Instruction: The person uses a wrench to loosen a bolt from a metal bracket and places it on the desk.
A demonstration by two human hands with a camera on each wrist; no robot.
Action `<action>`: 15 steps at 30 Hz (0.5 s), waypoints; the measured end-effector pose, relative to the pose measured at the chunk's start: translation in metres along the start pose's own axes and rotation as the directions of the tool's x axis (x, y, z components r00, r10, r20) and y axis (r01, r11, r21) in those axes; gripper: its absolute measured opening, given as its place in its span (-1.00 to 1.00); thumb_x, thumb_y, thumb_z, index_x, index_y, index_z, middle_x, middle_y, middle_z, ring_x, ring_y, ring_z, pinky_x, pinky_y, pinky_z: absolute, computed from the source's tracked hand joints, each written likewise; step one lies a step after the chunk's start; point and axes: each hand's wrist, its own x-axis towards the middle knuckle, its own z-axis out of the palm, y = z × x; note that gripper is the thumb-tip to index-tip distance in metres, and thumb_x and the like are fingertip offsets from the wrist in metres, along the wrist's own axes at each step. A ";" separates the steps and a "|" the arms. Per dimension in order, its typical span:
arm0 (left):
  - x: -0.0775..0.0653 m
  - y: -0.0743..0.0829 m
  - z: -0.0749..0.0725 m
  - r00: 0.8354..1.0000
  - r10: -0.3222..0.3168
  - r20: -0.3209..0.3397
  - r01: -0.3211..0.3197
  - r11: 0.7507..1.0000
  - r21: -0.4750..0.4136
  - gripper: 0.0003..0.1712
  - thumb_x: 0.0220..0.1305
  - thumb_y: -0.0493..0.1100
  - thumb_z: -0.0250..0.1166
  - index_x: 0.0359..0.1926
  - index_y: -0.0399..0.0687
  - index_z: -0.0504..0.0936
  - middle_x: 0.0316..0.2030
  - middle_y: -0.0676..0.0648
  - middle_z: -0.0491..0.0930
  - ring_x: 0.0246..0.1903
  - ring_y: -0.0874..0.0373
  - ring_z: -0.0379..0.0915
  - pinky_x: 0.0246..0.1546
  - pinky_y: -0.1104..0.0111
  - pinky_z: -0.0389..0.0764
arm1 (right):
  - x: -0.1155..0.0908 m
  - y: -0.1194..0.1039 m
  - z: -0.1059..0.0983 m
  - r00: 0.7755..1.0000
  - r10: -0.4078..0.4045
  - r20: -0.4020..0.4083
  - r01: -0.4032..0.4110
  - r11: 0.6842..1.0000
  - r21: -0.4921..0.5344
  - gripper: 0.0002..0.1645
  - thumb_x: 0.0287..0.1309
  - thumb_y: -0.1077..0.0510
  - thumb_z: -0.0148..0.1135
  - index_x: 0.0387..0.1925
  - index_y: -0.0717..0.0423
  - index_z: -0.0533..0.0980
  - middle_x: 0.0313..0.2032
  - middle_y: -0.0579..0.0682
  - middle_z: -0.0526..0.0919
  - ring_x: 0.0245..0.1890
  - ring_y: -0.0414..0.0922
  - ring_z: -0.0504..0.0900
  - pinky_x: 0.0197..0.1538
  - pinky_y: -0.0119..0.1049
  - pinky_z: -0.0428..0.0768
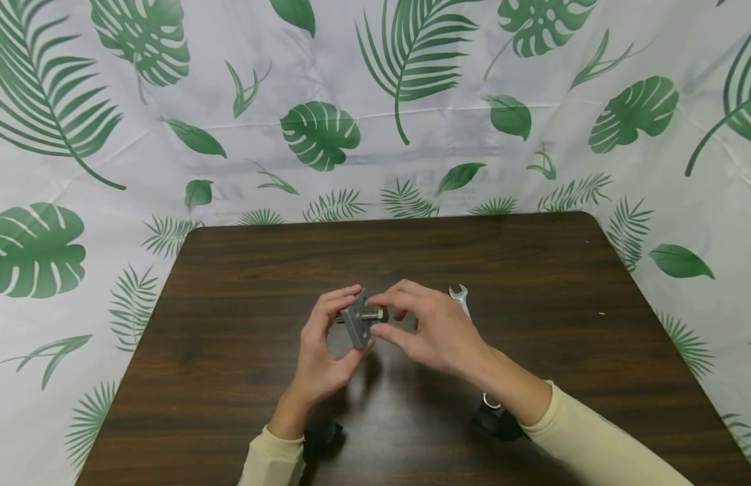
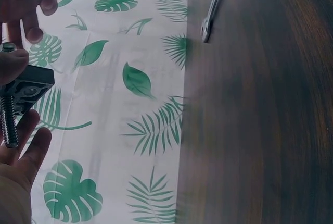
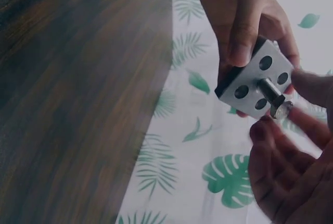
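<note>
Cream sleeves (image 1: 594,435) crossed our foreground, and past them, up above the dark surface (image 1: 260,270), we had the action! We saw the left hand (image 1: 320,361) gripping a grey block (image 1: 353,325) by its edges, thumb opposite fingers, presumably to leave both faces clear. Straight through it ran a bolt (image 3: 267,88), threaded end poking out one side, head out the other. And at the head end was the right hand (image 1: 436,327), fingers bent around the bolt head (image 3: 281,110), likely because that end stood free; whether they truly pinched it, we could not tell. Partly hidden by the right arm, a wrench (image 1: 459,295) lay on the surface, perhaps parked within reach.
</note>
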 end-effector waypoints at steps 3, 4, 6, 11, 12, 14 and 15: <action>0.000 0.001 0.000 1.000 -0.004 0.003 0.004 1.000 0.003 -0.34 -0.16 -0.60 0.38 0.05 -0.62 0.35 0.09 -0.51 0.40 0.07 -0.28 0.43 0.11 0.31 0.47 | 0.001 -0.002 -0.001 0.996 0.087 0.014 -0.087 0.996 -0.011 -0.67 0.24 -0.07 0.31 -0.03 -0.05 0.68 -0.41 -0.33 0.60 -0.50 -0.37 0.48 -0.50 -0.40 0.46; 0.000 0.001 0.000 1.000 -0.005 0.004 0.005 1.000 0.004 -0.33 -0.16 -0.60 0.38 0.05 -0.62 0.35 0.09 -0.50 0.40 0.07 -0.27 0.43 0.11 0.31 0.47 | 0.001 -0.002 -0.001 0.994 0.111 0.022 -0.111 0.994 -0.010 -0.69 0.26 -0.07 0.29 -0.05 -0.05 0.69 -0.46 -0.34 0.60 -0.53 -0.38 0.48 -0.51 -0.40 0.46; 0.000 0.001 0.000 1.000 -0.006 0.004 0.006 1.000 0.007 -0.31 -0.20 -0.63 0.38 0.06 -0.62 0.35 0.09 -0.50 0.40 0.07 -0.27 0.43 0.11 0.31 0.47 | 0.001 -0.002 -0.001 0.991 0.126 0.042 -0.126 0.992 -0.007 -0.71 0.27 -0.06 0.29 -0.07 -0.05 0.69 -0.50 -0.35 0.60 -0.56 -0.38 0.47 -0.52 -0.40 0.46; -0.001 0.000 0.000 1.000 -0.001 0.002 0.001 1.000 0.008 -0.35 -0.12 -0.57 0.40 0.05 -0.63 0.35 0.08 -0.51 0.40 0.06 -0.29 0.43 0.11 0.30 0.47 | 0.000 0.000 -0.002 0.999 0.019 0.048 -0.020 1.000 0.009 -0.73 0.13 0.12 0.42 -0.09 -0.10 0.70 -0.32 -0.32 0.62 -0.47 -0.41 0.51 -0.46 -0.43 0.50; -0.001 0.000 0.000 1.000 0.000 0.003 0.000 1.000 0.007 -0.38 -0.04 -0.52 0.40 0.05 -0.63 0.35 0.08 -0.51 0.40 0.06 -0.29 0.43 0.11 0.30 0.47 | -0.001 0.001 -0.002 0.999 -0.009 0.041 0.009 1.000 0.009 -0.73 0.11 0.16 0.44 -0.12 -0.12 0.71 -0.28 -0.31 0.62 -0.46 -0.40 0.50 -0.46 -0.44 0.50; -0.002 -0.001 0.000 1.000 0.000 0.004 0.000 1.000 0.007 -0.41 0.04 -0.45 0.40 0.05 -0.63 0.35 0.08 -0.51 0.40 0.07 -0.30 0.42 0.12 0.30 0.47 | -0.001 0.002 -0.002 0.998 -0.054 0.032 0.054 0.998 0.011 -0.72 0.06 0.22 0.46 -0.16 -0.13 0.73 -0.22 -0.28 0.60 -0.44 -0.37 0.52 -0.46 -0.45 0.50; -0.002 -0.001 0.000 1.000 0.000 0.004 0.000 1.000 0.007 -0.41 0.03 -0.46 0.41 0.05 -0.63 0.35 0.08 -0.51 0.40 0.07 -0.30 0.42 0.12 0.30 0.46 | -0.001 0.003 -0.001 0.997 -0.072 0.029 0.071 0.997 0.016 -0.71 0.03 0.24 0.47 -0.18 -0.12 0.74 -0.20 -0.27 0.59 -0.42 -0.36 0.53 -0.46 -0.44 0.51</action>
